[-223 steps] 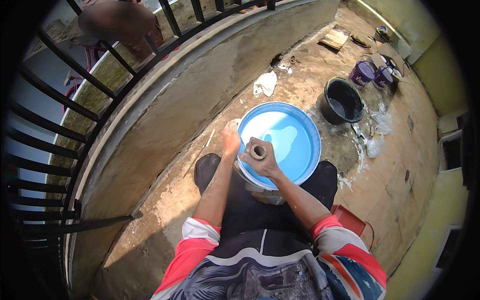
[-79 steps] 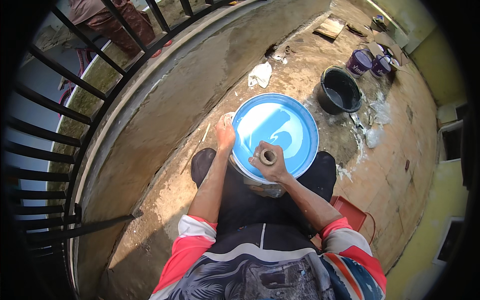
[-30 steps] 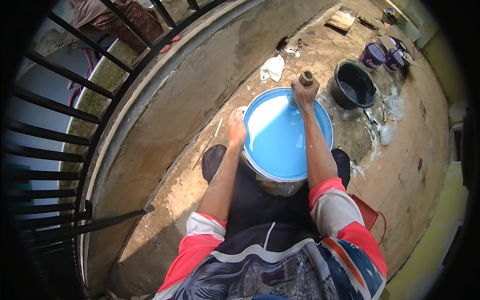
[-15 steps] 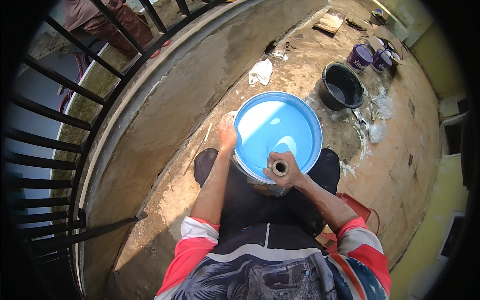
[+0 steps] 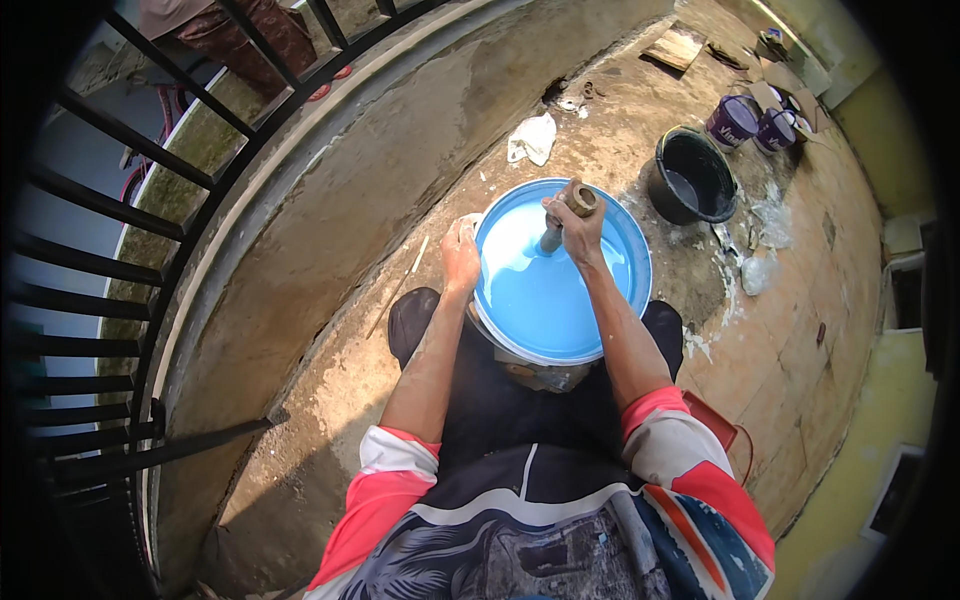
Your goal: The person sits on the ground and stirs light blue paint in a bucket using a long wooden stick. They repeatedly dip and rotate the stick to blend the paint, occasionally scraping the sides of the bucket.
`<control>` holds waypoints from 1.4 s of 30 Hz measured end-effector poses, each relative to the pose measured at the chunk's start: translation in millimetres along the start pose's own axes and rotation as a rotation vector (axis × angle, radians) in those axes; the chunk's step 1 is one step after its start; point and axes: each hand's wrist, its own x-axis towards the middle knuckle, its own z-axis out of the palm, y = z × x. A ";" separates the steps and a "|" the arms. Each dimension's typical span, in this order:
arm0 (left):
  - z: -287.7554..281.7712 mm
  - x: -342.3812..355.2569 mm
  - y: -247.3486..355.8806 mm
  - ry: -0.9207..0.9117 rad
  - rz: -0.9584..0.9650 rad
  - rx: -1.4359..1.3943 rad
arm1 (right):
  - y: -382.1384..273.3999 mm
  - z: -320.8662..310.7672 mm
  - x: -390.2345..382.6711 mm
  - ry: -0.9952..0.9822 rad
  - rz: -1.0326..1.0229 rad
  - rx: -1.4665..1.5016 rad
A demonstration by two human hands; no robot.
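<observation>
Between my knees stands a round bucket (image 5: 645, 290) of light blue paint (image 5: 545, 315), its pale rim facing up. My left hand (image 5: 461, 254) is closed on the left side of that rim. In my right hand (image 5: 582, 228) is a thick, brownish-grey hollow pipe (image 5: 581, 197), its round open end showing above the fist. The pipe slants into the paint near the far side of the bucket, so its lower end is hidden. Light reflects off the paint's surface around it.
To the right of the bucket sits a black pail (image 5: 690, 178). Beyond it are purple tubs (image 5: 733, 122). A white crumpled bag (image 5: 532, 139) and a thin stick (image 5: 398, 285) lie near the low wall (image 5: 300, 230). Black railings (image 5: 110, 215) run along the left; a red tray (image 5: 710, 420) is by my right arm.
My right hand has carried the pipe through the paint from the near side of the bucket to the far side. My left hand stays on the rim.
</observation>
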 end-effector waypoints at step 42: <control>1.2 -2.8 -1.4 -0.010 0.045 0.080 | 6.7 0.2 3.2 0.188 -0.144 -0.055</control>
